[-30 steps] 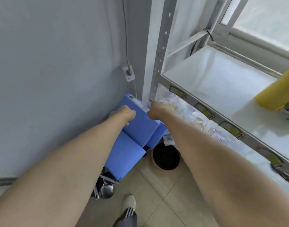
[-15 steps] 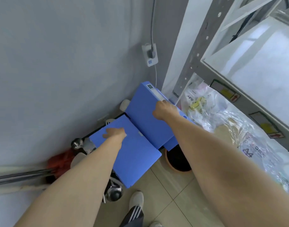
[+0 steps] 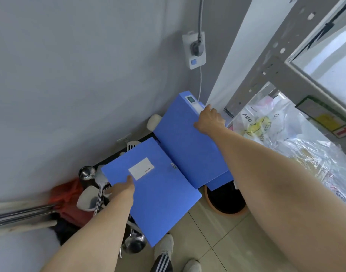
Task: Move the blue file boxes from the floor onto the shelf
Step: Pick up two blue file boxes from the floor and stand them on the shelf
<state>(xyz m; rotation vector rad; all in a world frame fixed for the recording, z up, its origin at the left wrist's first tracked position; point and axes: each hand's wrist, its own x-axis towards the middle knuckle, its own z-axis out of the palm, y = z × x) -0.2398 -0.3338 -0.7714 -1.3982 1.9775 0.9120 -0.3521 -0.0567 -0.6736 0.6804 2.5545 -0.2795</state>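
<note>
Two blue file boxes down in the corner by the grey wall (image 3: 70,75), left of the shelf (image 3: 282,75) upright.

Near box (image 3: 160,193): broad face up, white label on it, tilted, sitting over a pile of ladles (image 3: 135,244) & utensils. L hand (image 3: 123,188) grips its left edge, thumb on top next to the label, fingers hidden under, so grasping it.

Far box (image 3: 187,146): leaning up toward the wall, spine w/ label at top. Overlaps the near box's far edge. R hand (image 3: 209,119) curled over its top right edge near the spine, grasping it. A 3rd blue piece shows just under its lower right corner; can't tell if it's a separate box.

Round orange bin (image 3: 225,205) w/ dark inside on the tile floor (image 3: 217,242) below the far box. Clear plastic bags (image 3: 285,134) on the lower shelf level, right of the R hand. Wall socket (image 3: 193,50) w/ plug above the far box. Shoes (image 3: 164,246) at bottom edge.
</note>
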